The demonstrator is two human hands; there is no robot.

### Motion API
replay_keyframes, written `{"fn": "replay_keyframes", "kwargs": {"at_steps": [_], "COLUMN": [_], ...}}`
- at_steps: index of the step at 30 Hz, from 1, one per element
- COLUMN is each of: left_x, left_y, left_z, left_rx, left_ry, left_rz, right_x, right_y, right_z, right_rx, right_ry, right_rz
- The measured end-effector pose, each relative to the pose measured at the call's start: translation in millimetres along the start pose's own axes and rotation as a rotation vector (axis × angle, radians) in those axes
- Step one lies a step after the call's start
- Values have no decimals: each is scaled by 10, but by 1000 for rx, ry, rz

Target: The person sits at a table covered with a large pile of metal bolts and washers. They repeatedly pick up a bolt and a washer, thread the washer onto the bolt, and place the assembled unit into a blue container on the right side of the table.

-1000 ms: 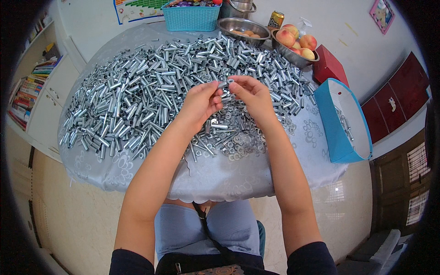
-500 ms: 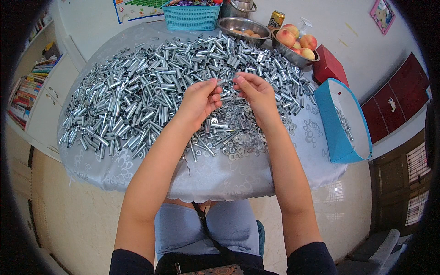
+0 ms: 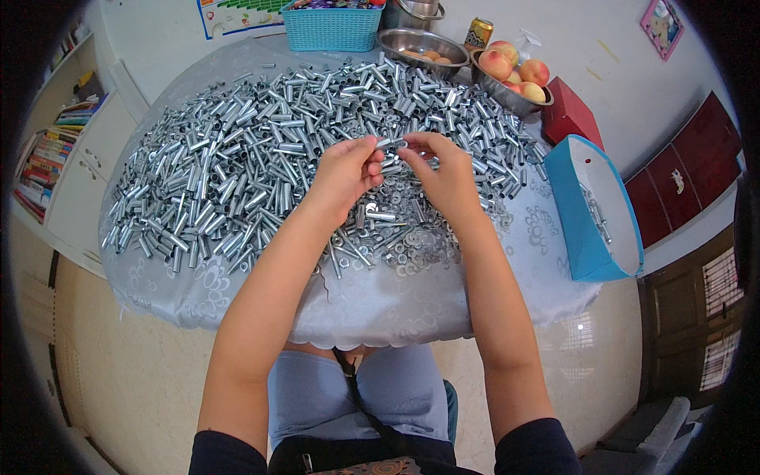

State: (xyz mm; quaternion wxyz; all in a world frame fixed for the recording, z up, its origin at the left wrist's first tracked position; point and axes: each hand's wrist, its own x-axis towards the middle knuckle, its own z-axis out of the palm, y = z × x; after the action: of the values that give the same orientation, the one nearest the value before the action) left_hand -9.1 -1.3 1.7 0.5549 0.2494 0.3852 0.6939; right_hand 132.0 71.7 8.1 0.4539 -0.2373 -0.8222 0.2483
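Over the pile, my left hand is closed, pinching a short shiny metal sleeve between thumb and fingertips. The sleeve points toward my right hand, whose thumb and forefinger close on a small metal part at its right end. That part is mostly covered by the fingertips; its kind cannot be made out. Beneath and around both hands spreads a large heap of metal sleeves. Flat washers lie in a looser patch below the hands, with some nuts and a few bolts among them.
A blue fabric box holding several metal pieces stands at the right. Along the back are a turquoise basket, a steel bowl of eggs, a bowl of peaches, a can and a red box. A patterned grey tablecloth covers the table.
My right hand has moved slightly left and down, bringing its fingertips against the sleeve's right end. The left hand has stayed nearly still, holding the sleeve.
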Motion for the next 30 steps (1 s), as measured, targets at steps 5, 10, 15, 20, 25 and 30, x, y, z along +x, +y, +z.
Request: {"fn": "replay_keyframes", "kwargs": {"at_steps": [5, 10, 15, 20, 25, 30], "left_x": [13, -2, 2, -20, -27, -25], "left_y": [-16, -21, -23, -13, -25, -23], "left_z": [-6, 7, 7, 39, 34, 88], "left_rx": [56, 136, 244, 271, 278, 271], "left_ry": [-4, -11, -13, -27, -29, -44], "left_rz": [6, 20, 53, 53, 63, 61], "right_x": [3, 9, 3, 22, 23, 20], "right_y": [-21, 0, -28, 58, 88, 148], "right_z": [-27, -45, -69, -106, -76, -65], "right_rx": [-5, 36, 101, 241, 309, 298], "right_ry": [-9, -12, -29, -66, -71, -132], "right_rz": [-51, -2, 10, 66, 77, 286]}}
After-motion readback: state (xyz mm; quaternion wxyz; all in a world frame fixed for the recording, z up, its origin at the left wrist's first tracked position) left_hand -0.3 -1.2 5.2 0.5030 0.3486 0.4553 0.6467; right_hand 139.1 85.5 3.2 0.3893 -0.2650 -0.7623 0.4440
